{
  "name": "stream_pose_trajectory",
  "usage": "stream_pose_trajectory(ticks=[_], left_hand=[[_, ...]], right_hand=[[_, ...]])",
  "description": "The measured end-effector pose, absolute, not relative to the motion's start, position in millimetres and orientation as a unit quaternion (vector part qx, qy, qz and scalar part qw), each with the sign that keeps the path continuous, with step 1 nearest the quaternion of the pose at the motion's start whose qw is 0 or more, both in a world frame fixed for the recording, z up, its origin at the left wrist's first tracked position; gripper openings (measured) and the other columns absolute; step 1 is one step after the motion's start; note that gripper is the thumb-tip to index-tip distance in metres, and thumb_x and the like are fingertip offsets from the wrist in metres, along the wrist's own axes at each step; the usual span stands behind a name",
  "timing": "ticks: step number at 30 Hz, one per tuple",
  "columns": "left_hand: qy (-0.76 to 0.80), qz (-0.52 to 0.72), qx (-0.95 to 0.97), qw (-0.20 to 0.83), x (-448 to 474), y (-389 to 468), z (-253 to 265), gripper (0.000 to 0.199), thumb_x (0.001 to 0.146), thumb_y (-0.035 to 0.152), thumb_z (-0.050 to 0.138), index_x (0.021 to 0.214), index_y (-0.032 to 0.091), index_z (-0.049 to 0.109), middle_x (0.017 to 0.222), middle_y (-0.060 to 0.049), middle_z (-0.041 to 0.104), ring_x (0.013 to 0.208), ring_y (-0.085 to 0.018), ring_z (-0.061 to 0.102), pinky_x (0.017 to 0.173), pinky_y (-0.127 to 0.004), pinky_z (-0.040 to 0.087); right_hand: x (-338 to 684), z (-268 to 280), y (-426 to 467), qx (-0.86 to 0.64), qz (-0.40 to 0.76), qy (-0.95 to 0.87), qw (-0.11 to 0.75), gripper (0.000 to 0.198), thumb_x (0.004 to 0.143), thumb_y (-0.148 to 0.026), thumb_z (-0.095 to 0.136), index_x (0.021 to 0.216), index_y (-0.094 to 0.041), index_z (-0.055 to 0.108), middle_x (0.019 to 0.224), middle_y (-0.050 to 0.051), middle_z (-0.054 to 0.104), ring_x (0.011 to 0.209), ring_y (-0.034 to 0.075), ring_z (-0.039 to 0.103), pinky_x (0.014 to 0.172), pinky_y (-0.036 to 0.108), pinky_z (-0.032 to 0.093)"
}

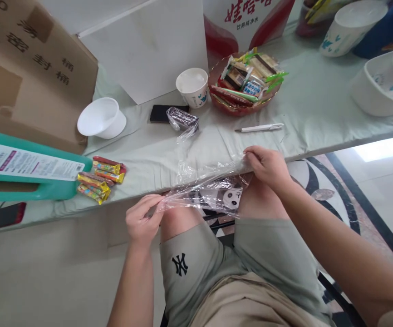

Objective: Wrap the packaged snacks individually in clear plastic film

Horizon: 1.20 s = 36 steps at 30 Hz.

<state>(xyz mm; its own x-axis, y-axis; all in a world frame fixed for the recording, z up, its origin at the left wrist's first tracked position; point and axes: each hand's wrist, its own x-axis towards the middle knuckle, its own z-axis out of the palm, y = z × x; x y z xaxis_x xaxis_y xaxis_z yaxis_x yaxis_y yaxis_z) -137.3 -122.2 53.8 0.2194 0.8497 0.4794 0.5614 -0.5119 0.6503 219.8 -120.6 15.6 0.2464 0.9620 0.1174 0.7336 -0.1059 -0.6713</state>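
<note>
A sheet of clear plastic wrap [206, 184] is stretched between my two hands, above my knees at the table's front edge. My left hand [145, 215] pinches its left end. Its right end is pinched in my right hand [266, 165], which is a little higher and farther forward. A strip of the film runs back across the cloth to a dark block wrapped in clear plastic [183, 118]. That block lies against a black phone [167, 113]. Through the film a panda picture [231, 198] shows below; what it belongs to is partly hidden.
Behind stand a paper cup [193, 88] and a bowl of wrapped snacks [227, 106]. A white pen [259, 128] lies to the right. At left are a white bowl [101, 119], several yellow snack packs [96, 181], a green jug [60, 184] and a cardboard box [36, 91]. White containers [373, 88] stand far right.
</note>
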Motion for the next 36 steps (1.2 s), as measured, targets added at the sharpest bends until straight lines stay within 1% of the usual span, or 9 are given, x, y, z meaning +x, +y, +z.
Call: stream_pose_trajectory(ticks=[6,11,14,17,20,25,29,33,36], left_hand=[[0.443,0.434,0.763,0.182,-136,-122,56,0.01,0.079,0.008,0.071,0.079,0.017,0.077,0.071,-0.002,0.075,0.064,-0.014,0.07,0.061,-0.023,0.057],[0.483,0.411,0.75,0.188,-131,-125,62,0.009,0.08,0.013,0.069,0.078,0.018,0.076,0.071,-0.001,0.075,0.062,-0.014,0.069,0.059,-0.022,0.055],[0.526,0.387,0.732,0.195,-126,-124,62,0.01,0.081,0.02,0.067,0.075,0.019,0.076,0.07,-0.001,0.076,0.06,-0.014,0.069,0.058,-0.023,0.056],[0.567,0.382,0.701,0.203,-116,-121,59,0.013,0.08,0.026,0.067,0.075,0.019,0.076,0.069,-0.001,0.077,0.06,-0.015,0.069,0.058,-0.023,0.056],[0.577,0.383,0.69,0.211,-102,-120,60,0.013,0.079,0.028,0.067,0.077,0.019,0.077,0.069,-0.001,0.076,0.06,-0.014,0.069,0.057,-0.022,0.054],[0.561,0.374,0.707,0.213,-96,-122,76,0.013,0.083,0.026,0.065,0.079,0.018,0.076,0.066,0.001,0.073,0.055,-0.012,0.065,0.054,-0.021,0.051],[0.503,0.367,0.758,0.195,-109,-122,78,0.012,0.083,0.023,0.065,0.077,0.019,0.074,0.071,-0.002,0.075,0.062,-0.014,0.068,0.06,-0.023,0.054],[0.453,0.353,0.79,0.212,-119,-129,65,0.013,0.085,0.021,0.065,0.075,0.019,0.073,0.067,-0.002,0.073,0.06,-0.013,0.066,0.058,-0.024,0.052],[0.465,0.355,0.777,0.233,-121,-138,54,0.014,0.085,0.021,0.066,0.073,0.019,0.073,0.066,-0.002,0.072,0.058,-0.012,0.062,0.056,-0.023,0.049]], right_hand=[[250,22,-94,-0.755,0.1,-0.556,0.332,0.026,0.089,-0.027,0.051,0.104,-0.022,0.073,0.09,0.009,0.078,0.081,0.027,0.072,0.08,0.042,0.054],[256,28,-130,-0.692,-0.021,-0.568,0.445,0.022,0.085,-0.021,0.054,0.102,-0.024,0.068,0.096,0.009,0.074,0.078,0.022,0.07,0.076,0.039,0.056],[225,21,-189,-0.554,0.053,-0.721,0.412,0.033,0.084,-0.036,0.063,0.117,-0.029,0.063,0.107,0.009,0.073,0.101,0.03,0.071,0.089,0.049,0.056],[177,2,-235,-0.531,0.136,-0.79,0.275,0.074,0.075,-0.062,0.073,0.138,-0.029,0.054,0.148,0.014,0.056,0.141,0.043,0.046,0.109,0.064,0.043],[136,-15,-243,-0.59,0.124,-0.755,0.257,0.07,0.076,-0.049,0.077,0.14,-0.032,0.054,0.159,0.014,0.045,0.149,0.045,0.036,0.113,0.067,0.035],[119,-12,-219,-0.609,0.035,-0.708,0.357,0.02,0.088,-0.017,0.064,0.102,-0.031,0.068,0.138,0.007,0.067,0.135,0.034,0.057,0.109,0.055,0.041],[148,6,-208,-0.598,0.007,-0.678,0.427,0.02,0.087,-0.01,0.06,0.093,-0.027,0.066,0.118,0.005,0.076,0.125,0.03,0.065,0.104,0.05,0.045],[184,10,-212,-0.604,0.024,-0.68,0.416,0.018,0.086,-0.011,0.06,0.089,-0.028,0.064,0.096,0.002,0.078,0.114,0.03,0.07,0.101,0.052,0.047],[200,3,-225,-0.647,0.056,-0.633,0.421,0.012,0.088,-0.018,0.059,0.085,-0.027,0.066,0.081,0.001,0.077,0.09,0.027,0.075,0.085,0.045,0.054]])
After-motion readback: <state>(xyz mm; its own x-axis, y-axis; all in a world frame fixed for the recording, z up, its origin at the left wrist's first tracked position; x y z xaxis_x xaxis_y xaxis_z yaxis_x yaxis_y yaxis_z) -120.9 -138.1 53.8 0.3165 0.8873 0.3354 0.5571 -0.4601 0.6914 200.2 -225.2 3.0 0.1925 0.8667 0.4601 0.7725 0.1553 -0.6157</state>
